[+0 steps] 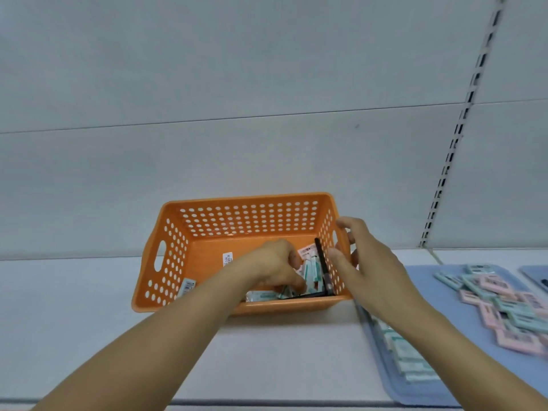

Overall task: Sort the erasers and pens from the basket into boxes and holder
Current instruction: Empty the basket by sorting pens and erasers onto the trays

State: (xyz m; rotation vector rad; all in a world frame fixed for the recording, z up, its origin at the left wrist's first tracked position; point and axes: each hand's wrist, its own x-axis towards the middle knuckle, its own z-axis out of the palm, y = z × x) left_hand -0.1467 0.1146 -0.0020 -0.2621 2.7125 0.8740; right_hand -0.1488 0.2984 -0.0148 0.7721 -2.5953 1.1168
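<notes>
Both hands at basket (pixel 166 262): left hand (pixel 275 266) grips erasers (pixel 311 271); right hand (pixel 364 262) fingers spread.

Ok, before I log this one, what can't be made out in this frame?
All in the head view:
- Left hand: fingertips curl down among the erasers in the basket, so whether it grips one is hidden.
- Basket's near floor: blocked by the near wall and left forearm.
- Tray: cut off by the right edge; its erasers are blurred.
- Labels: too small to read.
- Pen holder: not in view.
</notes>
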